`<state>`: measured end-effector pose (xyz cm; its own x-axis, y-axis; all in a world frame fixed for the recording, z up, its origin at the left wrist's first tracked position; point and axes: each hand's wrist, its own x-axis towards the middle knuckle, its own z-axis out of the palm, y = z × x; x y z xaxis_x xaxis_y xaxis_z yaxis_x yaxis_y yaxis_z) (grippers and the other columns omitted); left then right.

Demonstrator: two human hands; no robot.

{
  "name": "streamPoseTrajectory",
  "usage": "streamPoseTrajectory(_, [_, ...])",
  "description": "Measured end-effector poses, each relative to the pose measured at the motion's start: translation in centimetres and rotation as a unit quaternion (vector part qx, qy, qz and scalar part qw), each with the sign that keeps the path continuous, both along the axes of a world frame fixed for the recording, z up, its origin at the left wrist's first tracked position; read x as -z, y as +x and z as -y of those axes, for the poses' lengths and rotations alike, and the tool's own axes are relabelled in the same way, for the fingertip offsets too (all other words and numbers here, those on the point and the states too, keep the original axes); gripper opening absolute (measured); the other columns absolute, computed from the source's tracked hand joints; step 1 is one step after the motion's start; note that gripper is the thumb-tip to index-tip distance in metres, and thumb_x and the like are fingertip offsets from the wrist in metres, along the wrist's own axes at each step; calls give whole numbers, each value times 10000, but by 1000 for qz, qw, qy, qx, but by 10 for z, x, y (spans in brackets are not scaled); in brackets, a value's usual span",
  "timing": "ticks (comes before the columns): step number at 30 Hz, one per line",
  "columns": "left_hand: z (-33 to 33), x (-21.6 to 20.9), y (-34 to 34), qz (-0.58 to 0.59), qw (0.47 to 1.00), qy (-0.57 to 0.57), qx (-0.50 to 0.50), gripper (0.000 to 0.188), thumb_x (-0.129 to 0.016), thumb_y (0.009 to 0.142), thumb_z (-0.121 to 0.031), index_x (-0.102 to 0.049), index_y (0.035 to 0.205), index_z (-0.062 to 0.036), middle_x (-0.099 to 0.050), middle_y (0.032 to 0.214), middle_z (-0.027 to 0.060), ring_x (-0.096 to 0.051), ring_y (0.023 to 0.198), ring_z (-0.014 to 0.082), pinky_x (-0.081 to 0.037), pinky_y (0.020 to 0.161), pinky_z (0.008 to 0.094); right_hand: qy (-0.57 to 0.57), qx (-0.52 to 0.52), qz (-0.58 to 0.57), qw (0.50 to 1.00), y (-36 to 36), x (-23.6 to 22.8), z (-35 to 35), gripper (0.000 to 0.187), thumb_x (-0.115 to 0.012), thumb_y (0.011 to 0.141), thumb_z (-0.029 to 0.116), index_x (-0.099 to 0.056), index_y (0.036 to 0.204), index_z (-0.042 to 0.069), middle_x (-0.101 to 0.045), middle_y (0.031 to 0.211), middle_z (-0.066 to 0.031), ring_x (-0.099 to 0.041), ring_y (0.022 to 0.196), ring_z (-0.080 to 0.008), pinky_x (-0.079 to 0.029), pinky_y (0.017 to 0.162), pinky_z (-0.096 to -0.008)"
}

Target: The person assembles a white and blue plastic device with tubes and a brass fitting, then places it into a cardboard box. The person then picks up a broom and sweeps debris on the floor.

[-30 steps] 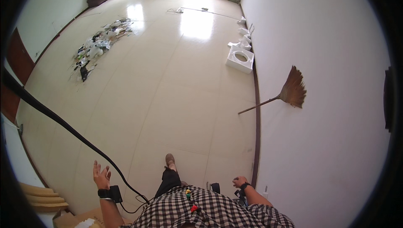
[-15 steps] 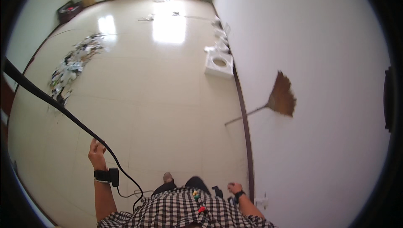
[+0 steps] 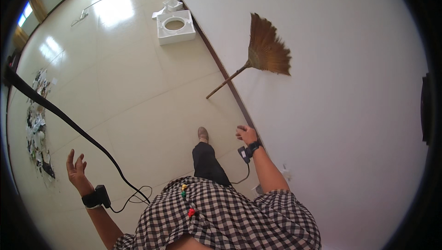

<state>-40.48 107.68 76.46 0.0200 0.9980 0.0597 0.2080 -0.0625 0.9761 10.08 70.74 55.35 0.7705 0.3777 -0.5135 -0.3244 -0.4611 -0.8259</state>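
Observation:
A straw broom [image 3: 268, 49] leans against the white wall with its brown bristles up and its stick resting on the floor. My right hand [image 3: 247, 133] hangs near the wall's foot, below the broom's stick and apart from it. Its fingers are loosely bent and spread, with nothing seen in them. On the left, my left hand [image 3: 77, 169] is raised over the floor, fingers apart and holding nothing. Each wrist wears a black strap with a small box and a cable.
White foam packing [image 3: 176, 38] with a round hole stands along the wall, with more white pieces behind it. A long heap of litter [image 3: 39, 121] lies on the left floor. A black cable [image 3: 78, 128] crosses from the left edge to my body.
My view has turned toward the wall, and the broom appears nearer. My right hand has come up and forward. The left hand has moved outward with its fingers spread. One foot has stepped ahead.

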Motion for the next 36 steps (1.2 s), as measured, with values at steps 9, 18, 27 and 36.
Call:
streamPoseTrajectory(9, [-27,-30,51,-74,979,-185,-39,424,-588,899,-63,-521,1316,-29,-545,1345,93,-662,974,185,-525,771,305,94,321,-85,938,247,29,-38,765,-782,749,68,-392,1406,39,-589,858,-71,-573,732,-191,-528,633,-382])
streamPoseTrajectory(18, [-26,-73,61,-131,960,-244,-34,369,-600,861,-66,-566,1224,-6,-613,1178,106,-678,856,171,-547,682,288,157,363,-116,911,282,18,-68,409,-701,876,290,-555,1198,85,-608,1024,-15,-583,748,-130,-506,537,-258])
streamPoseTrajectory(27, [-21,-95,63,-104,956,-274,-30,338,-626,845,-69,-581,1171,6,-633,1078,108,-691,809,199,-561,644,303,184,338,-43,922,224,-51,-159,584,-789,784,74,-507,1294,114,-578,1248,-55,-611,984,-249,-560,771,-387])
streamPoseTrajectory(36, [-33,-93,57,-79,958,-274,14,376,-660,816,-91,-593,1169,21,-670,968,115,-682,809,185,-550,668,287,212,-38,48,975,135,-215,-337,577,-748,809,92,-496,1327,82,-580,1240,-93,-633,1026,-251,-606,717,-377])
